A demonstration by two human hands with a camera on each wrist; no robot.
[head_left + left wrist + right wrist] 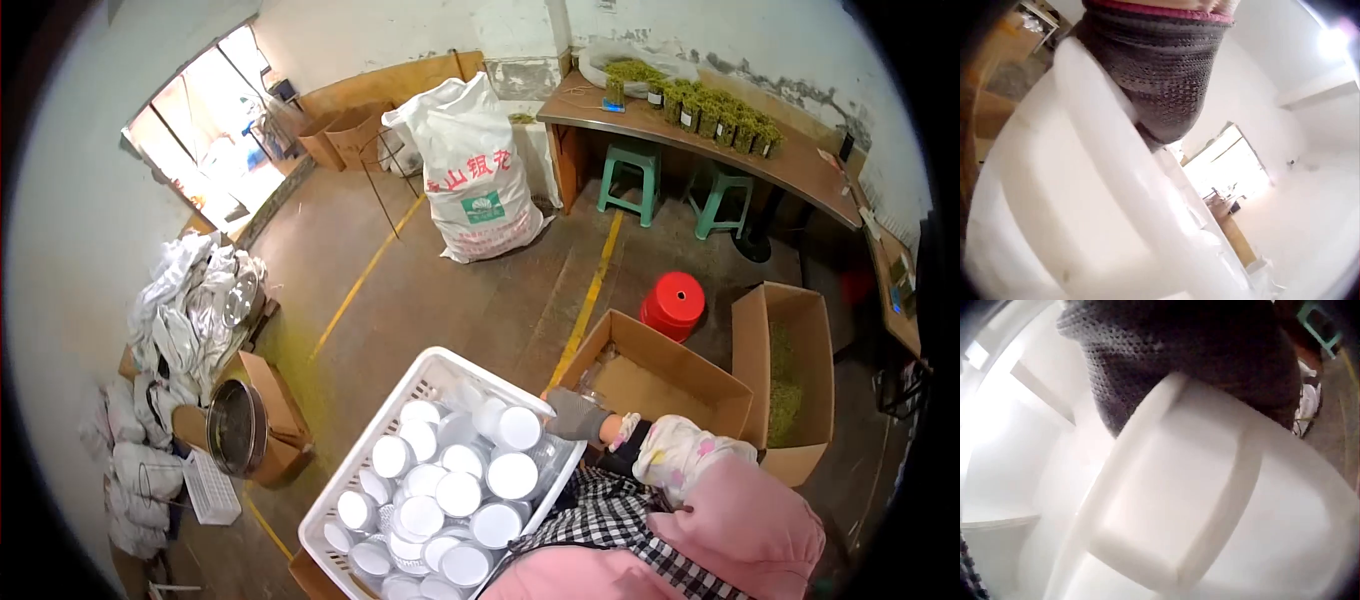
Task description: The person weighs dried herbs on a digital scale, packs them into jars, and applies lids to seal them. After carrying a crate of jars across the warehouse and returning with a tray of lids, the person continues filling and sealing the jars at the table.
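Observation:
A white plastic basket (pixel 432 357) full of clear containers with white lids (pixel 458 494) is at the bottom centre of the head view. My right hand, in a dark grey glove (pixel 578 415), grips its rim at the right corner; in the right wrist view the glove (pixel 1191 356) curls over the white rim (pixel 1147 419). My left hand is outside the head view. In the left wrist view its dark glove (pixel 1154 75) is curled over the basket's rim (pixel 1110 137), with the fingertips hidden.
Cardboard boxes (pixel 690 365) and a red stool (pixel 673 305) stand at the right. A large white sack (pixel 475 180) stands ahead, beside a table (pixel 800 175) with filled jars (pixel 710 118) and green stools (pixel 630 180). Bags (pixel 175 300) and a round sieve (pixel 237 428) are at the left.

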